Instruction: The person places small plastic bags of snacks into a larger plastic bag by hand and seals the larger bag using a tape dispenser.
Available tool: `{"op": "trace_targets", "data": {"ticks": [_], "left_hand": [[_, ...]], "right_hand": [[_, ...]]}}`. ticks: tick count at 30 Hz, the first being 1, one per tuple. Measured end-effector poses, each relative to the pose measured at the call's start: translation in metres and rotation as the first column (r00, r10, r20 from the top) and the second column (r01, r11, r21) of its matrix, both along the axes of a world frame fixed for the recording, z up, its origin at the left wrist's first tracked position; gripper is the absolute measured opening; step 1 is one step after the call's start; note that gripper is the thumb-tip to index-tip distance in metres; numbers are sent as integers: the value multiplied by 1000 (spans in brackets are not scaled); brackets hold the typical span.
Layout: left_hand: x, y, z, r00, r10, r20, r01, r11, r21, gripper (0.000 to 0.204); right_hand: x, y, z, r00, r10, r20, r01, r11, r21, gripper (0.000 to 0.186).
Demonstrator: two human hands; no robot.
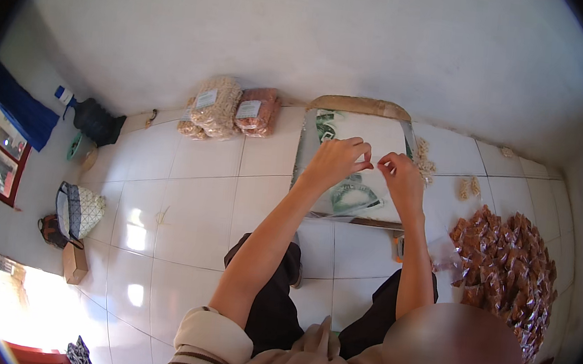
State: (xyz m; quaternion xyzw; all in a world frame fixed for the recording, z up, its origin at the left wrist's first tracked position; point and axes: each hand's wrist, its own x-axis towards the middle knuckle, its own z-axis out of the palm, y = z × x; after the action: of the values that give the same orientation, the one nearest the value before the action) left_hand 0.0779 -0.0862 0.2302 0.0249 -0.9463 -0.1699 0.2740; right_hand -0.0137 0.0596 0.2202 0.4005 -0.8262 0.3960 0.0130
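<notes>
Both of my hands are raised over a low table (370, 127) with a white top that carries green printed patterns. My left hand (338, 160) is closed in a pinch, thumb against fingertips. Close beside it, my right hand (404, 181) pinches too, its fingertips a small gap from the left ones. Whatever they hold, if anything, is too small or too clear to make out. Small pale snack pieces (423, 157) lie just off the table's right edge, and two more little pale bundles (469, 188) rest further right on the tiles.
A large heap of small reddish-brown packets (507, 273) spreads on the floor to my right. Big clear bags of pale snacks (216, 108) and a reddish bag (258, 112) stand by the wall. At left are a water jug (98, 122), a patterned bag (82, 209) and a cardboard box (75, 264).
</notes>
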Motion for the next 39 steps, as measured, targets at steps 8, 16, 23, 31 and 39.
{"op": "trace_targets", "data": {"ticks": [8,16,23,31,39], "left_hand": [[23,-26,-12,929,351,-121,-331,930,161,11],[20,-44,-38,885,462,57,-450,819,357,19],[-2,-59,25,902,173,-396,-38,944,327,34],[23,-21,63,849,12,-528,114,972,206,55],[11,-30,-136,975,33,-220,48,935,350,65]], "right_hand": [[-5,-7,-3,993,-122,-4,116,957,-265,9],[-14,-14,5,984,-173,29,173,928,-331,11],[-49,-26,63,936,-149,-320,-25,876,-482,20],[-27,-1,83,795,-157,-586,-275,768,-578,32],[-53,0,-89,887,142,-439,-244,952,-185,35]]}}
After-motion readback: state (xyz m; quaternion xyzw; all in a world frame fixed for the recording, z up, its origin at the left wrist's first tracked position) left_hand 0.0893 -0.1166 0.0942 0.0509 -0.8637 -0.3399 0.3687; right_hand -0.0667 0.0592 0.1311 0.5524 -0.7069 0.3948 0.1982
